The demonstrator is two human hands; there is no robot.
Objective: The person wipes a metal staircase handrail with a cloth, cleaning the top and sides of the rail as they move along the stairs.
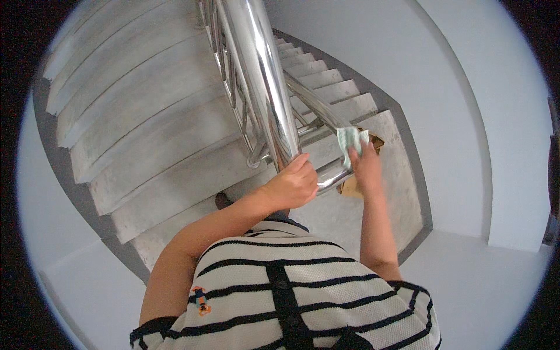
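Note:
My left hand (pixel 294 181) is closed around the thick stainless steel handrail (pixel 267 78) near its lower bend. To the right, my right hand (pixel 366 164) holds a pale green cloth (pixel 351 139) against the handrail's curved end section (pixel 334 175), where a second sloping rail (pixel 313 98) comes down. The hand's fingers are slightly blurred, and the cloth hides the metal under it. Below that hand, a yellowish-brown object (pixel 351 188) on the landing is partly covered by the rail and my hand; I cannot tell what it is.
Concrete stairs (pixel 162 118) lie left of the railing, and another flight (pixel 337 89) lies to its right. Thin metal balusters (pixel 236 96) stand between them. A grey-skirted pale wall (pixel 446 153) bounds the landing (pixel 393 183) at right. A dark shoe (pixel 222 200) shows by the steps.

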